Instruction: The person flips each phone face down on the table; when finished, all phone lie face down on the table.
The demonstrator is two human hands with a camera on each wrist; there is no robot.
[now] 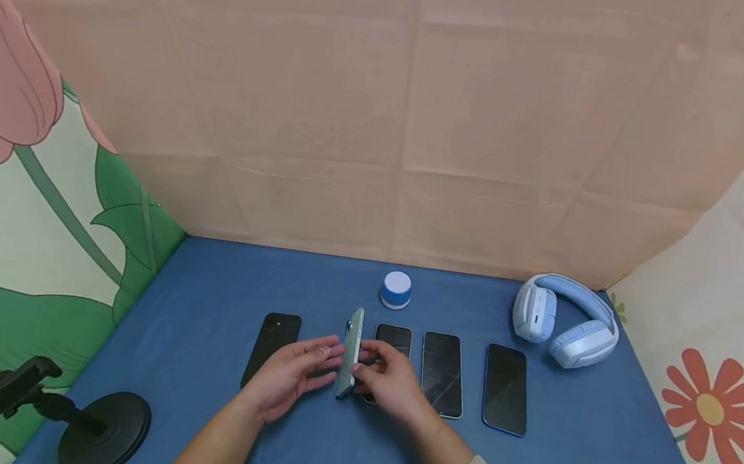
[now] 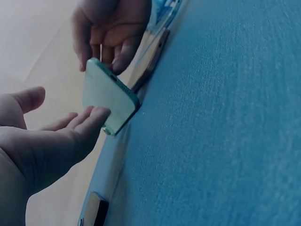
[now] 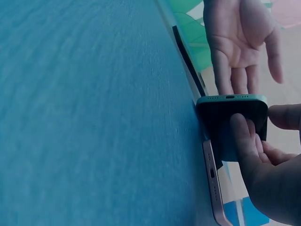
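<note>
The pale green phone point(image 1: 350, 351) is on edge between both hands. At its four o'clock, the right hand point(image 1: 393, 379) grips it, fingers curled; at eight, the left hand point(image 1: 292, 375) is open, fingers straight near the back. A light but firm pinch and slow tilting should spare the black phone point(image 1: 273, 339) at nine and half-hidden phone point(image 1: 394, 335) at two.

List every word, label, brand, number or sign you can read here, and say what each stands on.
None can be read in any view.
Light green phone: no legible lettering on its back or lower edge.
Four dark phones: no legible text.
Headphones: tiny marks on one ear cup, too small to read.
Round blue-and-white container: no legible label.
</note>
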